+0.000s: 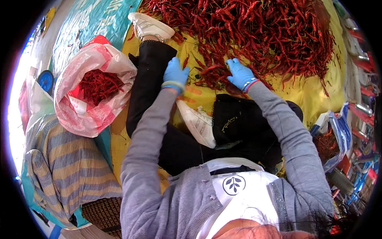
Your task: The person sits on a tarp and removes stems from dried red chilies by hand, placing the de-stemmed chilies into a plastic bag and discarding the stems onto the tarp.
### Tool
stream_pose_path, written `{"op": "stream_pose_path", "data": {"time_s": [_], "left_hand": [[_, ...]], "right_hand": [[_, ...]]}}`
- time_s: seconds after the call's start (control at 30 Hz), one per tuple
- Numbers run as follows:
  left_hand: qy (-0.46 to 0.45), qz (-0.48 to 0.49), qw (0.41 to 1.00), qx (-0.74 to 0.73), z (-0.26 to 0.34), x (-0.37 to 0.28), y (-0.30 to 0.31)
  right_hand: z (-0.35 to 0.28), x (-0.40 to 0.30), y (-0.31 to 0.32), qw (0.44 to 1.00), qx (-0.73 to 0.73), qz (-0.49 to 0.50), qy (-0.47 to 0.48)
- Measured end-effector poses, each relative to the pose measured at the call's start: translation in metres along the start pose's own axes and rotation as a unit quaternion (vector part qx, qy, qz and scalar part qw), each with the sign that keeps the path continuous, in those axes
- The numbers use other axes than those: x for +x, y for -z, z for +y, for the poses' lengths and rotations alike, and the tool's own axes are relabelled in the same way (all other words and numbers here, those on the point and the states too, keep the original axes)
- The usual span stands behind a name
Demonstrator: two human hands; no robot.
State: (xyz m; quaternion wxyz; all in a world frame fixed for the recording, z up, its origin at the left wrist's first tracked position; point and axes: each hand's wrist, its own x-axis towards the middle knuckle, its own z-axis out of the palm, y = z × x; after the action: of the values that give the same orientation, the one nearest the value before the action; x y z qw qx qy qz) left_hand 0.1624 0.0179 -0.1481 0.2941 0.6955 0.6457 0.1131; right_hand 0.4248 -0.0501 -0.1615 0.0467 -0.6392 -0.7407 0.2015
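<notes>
A large heap of dried red chili peppers [253,33] lies before me on a yellow sheet [310,89]. My left hand [175,73], in a blue disposable glove, is over the sheet beside my black trouser leg, thumb apart from the fingers and nothing seen in it. At the near edge of the heap is my right hand [240,74], gloved the same way. Its thumb and fingers are parted over a small cluster of loose peppers [212,76]; whether they touch any is unclear.
To the left stands an open pink-and-white woven plastic sack [95,121] with red peppers inside. Below it rests a striped full sack [74,167]. A blue-and-white bag [343,134] holding dried material is at the right. My white shoes [198,124] are on the sheet.
</notes>
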Motion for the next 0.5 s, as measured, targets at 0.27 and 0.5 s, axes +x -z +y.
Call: {"op": "stream_pose_path", "data": {"time_s": [0.27,0.5], "left_hand": [[0.055,-0.019,0.986,-0.155,-0.024,0.0,-0.026],[-0.028,-0.144,0.82,-0.553,0.052,-0.083,0.005]], "right_hand": [[-0.022,-0.035,0.038,0.948,0.302,-0.051,-0.083],[-0.035,-0.087,0.061,0.824,0.541,-0.071,-0.152]]}}
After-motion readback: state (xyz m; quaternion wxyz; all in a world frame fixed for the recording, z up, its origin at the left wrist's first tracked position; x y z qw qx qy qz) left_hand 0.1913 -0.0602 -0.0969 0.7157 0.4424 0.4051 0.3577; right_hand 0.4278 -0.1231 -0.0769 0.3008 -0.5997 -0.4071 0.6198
